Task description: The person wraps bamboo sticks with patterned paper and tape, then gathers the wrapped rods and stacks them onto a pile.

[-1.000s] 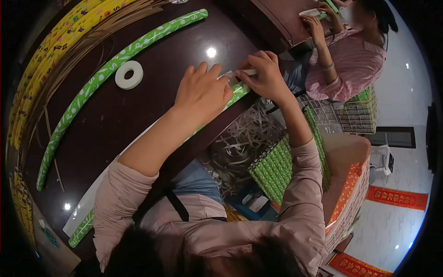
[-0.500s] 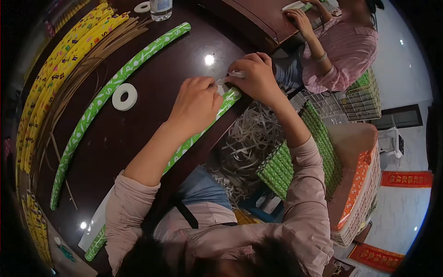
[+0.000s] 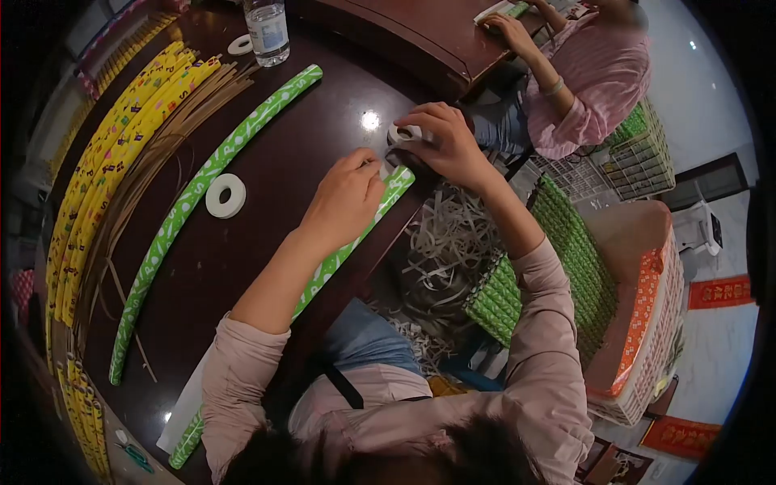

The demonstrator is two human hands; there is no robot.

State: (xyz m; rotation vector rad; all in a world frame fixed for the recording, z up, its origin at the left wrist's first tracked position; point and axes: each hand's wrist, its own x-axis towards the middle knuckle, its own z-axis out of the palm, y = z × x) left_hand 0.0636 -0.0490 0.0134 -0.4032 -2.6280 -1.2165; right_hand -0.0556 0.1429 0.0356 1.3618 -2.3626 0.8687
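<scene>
A green patterned roll [image 3: 327,271] lies slantwise along the near edge of the dark table [image 3: 267,174], with a white strip beside its lower end. My left hand [image 3: 347,198] rests on the roll near its upper end, fingers bent together; what they pinch is too small to make out. Just beyond that end, my right hand [image 3: 444,145] grips a white tape roll [image 3: 402,133] between thumb and fingers. A second green roll [image 3: 206,182] curves across the table to the left, and another tape roll [image 3: 225,196] lies beside it.
Yellow patterned rolls [image 3: 109,174] and brown strips [image 3: 149,153] lie at the left. A water bottle [image 3: 267,34] stands at the back. Shredded strips [image 3: 453,234], a green woven piece [image 3: 566,259] and a large basket [image 3: 647,323] are at the right. Another person [image 3: 594,81] sits beyond.
The view has shifted, bringing the bottle into sight. My right hand has turned, and the tape roll in it now shows. My left hand stays at the roll's upper end.
</scene>
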